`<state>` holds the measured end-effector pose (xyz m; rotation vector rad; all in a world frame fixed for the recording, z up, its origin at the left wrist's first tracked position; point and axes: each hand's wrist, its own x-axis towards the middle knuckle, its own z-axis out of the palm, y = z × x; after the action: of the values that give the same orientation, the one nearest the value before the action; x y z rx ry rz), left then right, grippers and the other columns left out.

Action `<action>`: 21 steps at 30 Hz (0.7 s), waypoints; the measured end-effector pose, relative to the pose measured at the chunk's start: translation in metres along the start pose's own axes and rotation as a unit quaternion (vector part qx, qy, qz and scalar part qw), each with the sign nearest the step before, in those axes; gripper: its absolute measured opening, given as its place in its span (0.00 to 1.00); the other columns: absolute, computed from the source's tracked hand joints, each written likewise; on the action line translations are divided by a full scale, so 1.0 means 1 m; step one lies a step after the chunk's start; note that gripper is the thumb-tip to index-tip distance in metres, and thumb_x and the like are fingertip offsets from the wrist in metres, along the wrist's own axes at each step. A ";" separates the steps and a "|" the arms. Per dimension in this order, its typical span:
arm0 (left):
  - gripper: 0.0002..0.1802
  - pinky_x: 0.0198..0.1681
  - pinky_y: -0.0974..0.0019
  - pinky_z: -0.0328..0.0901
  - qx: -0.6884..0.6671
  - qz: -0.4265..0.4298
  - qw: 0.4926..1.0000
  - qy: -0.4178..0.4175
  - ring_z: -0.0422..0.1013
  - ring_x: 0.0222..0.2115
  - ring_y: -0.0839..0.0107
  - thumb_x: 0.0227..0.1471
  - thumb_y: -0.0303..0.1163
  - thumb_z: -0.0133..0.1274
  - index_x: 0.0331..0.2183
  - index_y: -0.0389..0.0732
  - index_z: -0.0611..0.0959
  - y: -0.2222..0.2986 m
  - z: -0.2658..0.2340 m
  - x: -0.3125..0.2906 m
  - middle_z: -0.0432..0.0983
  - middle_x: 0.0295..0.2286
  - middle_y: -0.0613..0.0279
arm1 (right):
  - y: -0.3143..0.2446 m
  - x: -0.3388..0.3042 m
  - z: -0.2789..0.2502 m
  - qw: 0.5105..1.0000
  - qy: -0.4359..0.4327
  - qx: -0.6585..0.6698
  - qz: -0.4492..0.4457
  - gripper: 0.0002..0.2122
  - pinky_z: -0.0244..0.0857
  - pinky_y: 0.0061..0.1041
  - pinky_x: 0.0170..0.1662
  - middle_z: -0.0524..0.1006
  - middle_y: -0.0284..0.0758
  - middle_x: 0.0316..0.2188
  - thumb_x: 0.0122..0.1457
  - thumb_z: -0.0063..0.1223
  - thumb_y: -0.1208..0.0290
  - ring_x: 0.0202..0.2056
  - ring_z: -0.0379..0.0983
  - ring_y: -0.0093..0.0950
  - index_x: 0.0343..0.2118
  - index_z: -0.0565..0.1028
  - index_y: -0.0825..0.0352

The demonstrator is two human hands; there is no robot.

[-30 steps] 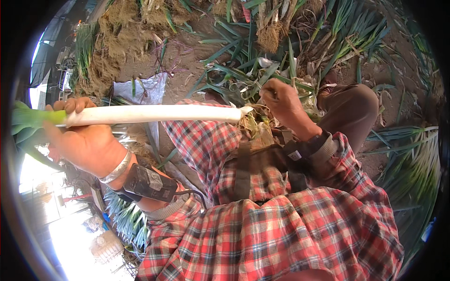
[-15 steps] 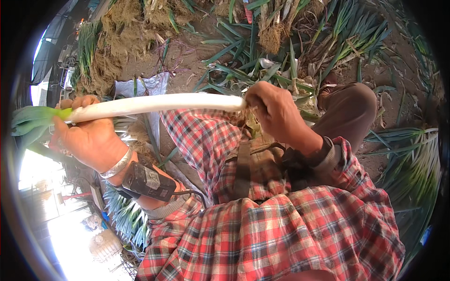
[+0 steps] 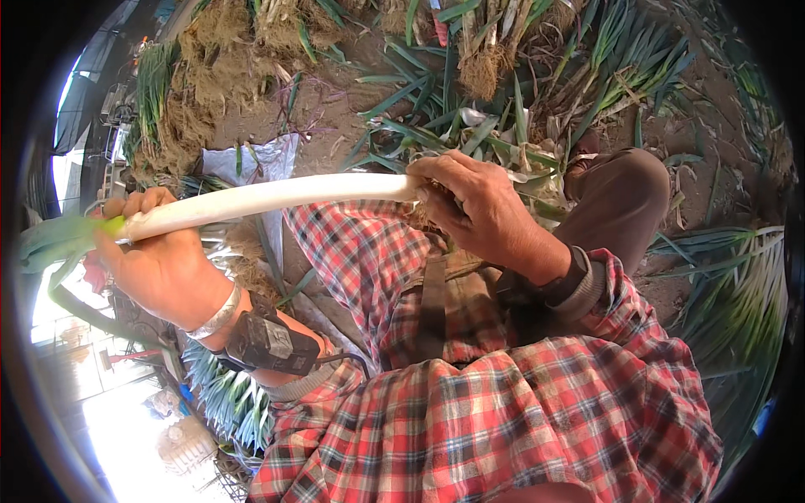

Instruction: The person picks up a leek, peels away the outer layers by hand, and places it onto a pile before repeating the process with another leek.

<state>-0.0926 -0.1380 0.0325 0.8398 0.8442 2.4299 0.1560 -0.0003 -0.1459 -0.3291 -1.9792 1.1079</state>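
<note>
A long white-stalked scallion (image 3: 277, 194) lies across in front of me, level with my lap and bowed slightly upward. My left hand (image 3: 159, 243) is closed around it where the white turns to green, and its leaves (image 3: 59, 243) stick out past the hand to the left. At the other end, my right hand (image 3: 470, 201) pinches the root end between thumb and fingers. Those fingertips largely hide the roots. A silvery band (image 3: 216, 314) and a black box with a cable (image 3: 272, 339) sit on my left wrist and forearm.
Unpeeled scallions with brown roots (image 3: 226, 67) are piled at the far left. Cut leaves and peelings (image 3: 470, 126) litter the soil ahead. White-stalked bunches lie to the right (image 3: 738, 293) and lower left (image 3: 226, 377). A pale sheet (image 3: 251, 159) lies beyond my left arm.
My right hand has shifted a little left and up, from a curled grip at the roots to a flatter pinch on the white end. My left hand keeps its hold, almost unmoved.
</note>
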 end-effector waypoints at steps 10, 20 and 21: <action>0.07 0.34 0.64 0.61 -0.005 0.040 0.999 -0.007 0.62 0.27 0.70 0.56 0.29 0.48 0.33 0.36 0.68 -0.004 0.028 -0.010 0.65 0.28 0.61 | -0.001 -0.003 -0.004 0.999 -0.017 -0.022 0.028 0.13 0.64 0.34 0.25 0.70 0.38 0.27 0.47 0.57 0.80 0.24 0.70 0.41 0.36 0.71 0.67; 0.08 0.33 0.63 0.60 -0.011 0.035 0.999 -0.011 0.62 0.28 0.69 0.58 0.30 0.46 0.33 0.36 0.67 -0.003 0.024 -0.004 0.64 0.28 0.61 | -0.001 -0.005 -0.002 0.999 0.026 -0.023 0.026 0.15 0.65 0.35 0.29 0.70 0.40 0.28 0.46 0.57 0.82 0.26 0.71 0.42 0.39 0.71 0.67; 0.08 0.33 0.63 0.60 -0.005 0.042 0.999 -0.005 0.62 0.28 0.69 0.58 0.30 0.45 0.33 0.36 0.67 -0.002 0.024 -0.004 0.64 0.28 0.61 | -0.002 -0.003 -0.002 0.999 0.023 -0.011 0.022 0.14 0.65 0.35 0.29 0.71 0.40 0.28 0.47 0.56 0.82 0.26 0.71 0.42 0.38 0.72 0.67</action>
<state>-0.0732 -0.1290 0.0450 0.8999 0.8062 2.4992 0.1596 -0.0020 -0.1449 -0.4067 -1.9533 1.0978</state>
